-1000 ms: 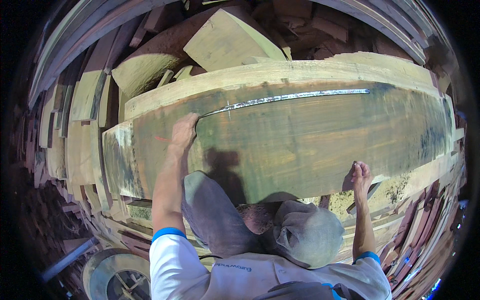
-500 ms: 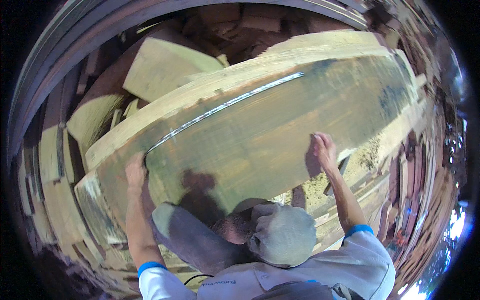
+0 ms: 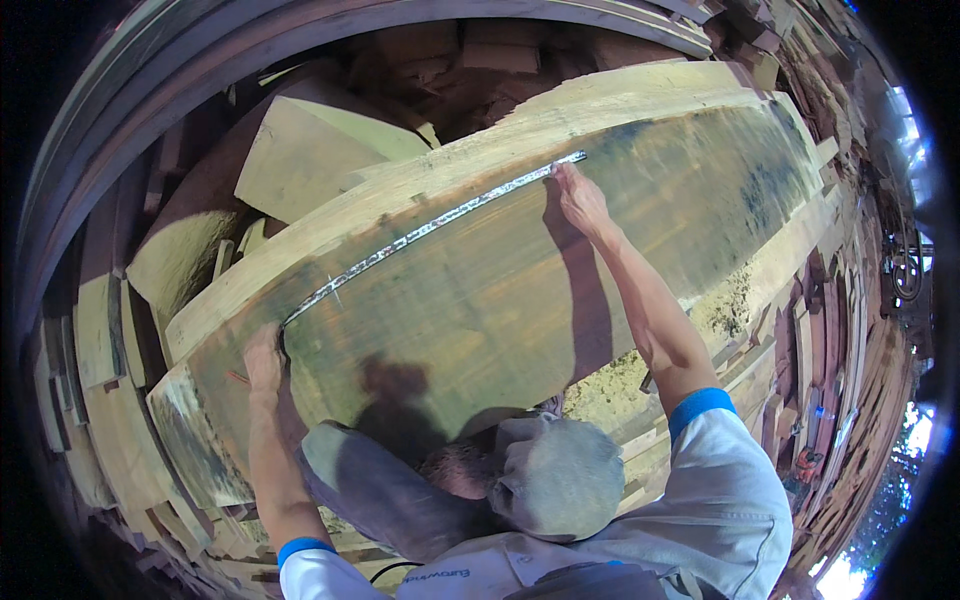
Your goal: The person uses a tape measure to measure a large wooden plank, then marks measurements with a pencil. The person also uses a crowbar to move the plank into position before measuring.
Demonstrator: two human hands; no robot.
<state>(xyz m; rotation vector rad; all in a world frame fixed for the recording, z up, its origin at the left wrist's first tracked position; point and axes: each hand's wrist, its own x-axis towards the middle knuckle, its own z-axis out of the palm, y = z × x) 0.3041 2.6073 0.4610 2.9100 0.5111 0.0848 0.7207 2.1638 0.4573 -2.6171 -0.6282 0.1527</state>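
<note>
A broad wooden slab [image 3: 470, 290] with a darkened face lies slantwise in front of me. Along its far side runs a narrow silvery measuring tape [image 3: 430, 232]. My left hand [image 3: 265, 358] is closed round the tape's near-left end, and its palm hides what else is there. My right hand [image 3: 580, 197] has its fingers pinched against the tape close to its far-right end; anything between the fingertips is too small to make out. A short pale mark [image 3: 337, 291] crosses the tape's line nearer the left hand. By the left wrist shows a thin reddish stick [image 3: 238, 377].
Behind the slab stand a pale wood block [image 3: 310, 150] and a rounded timber piece [image 3: 185, 250]. Stacked boards [image 3: 100, 330] crowd the left, with more planks [image 3: 820, 350] on the right. Sawdust [image 3: 725, 305] covers timber along the near-right edge. My bent knee [image 3: 370, 480] touches the near side.
My right hand has moved up and left from the slab's near-right side to the tape's far end. The left hand stays at the other end, and the view has shifted slightly.
</note>
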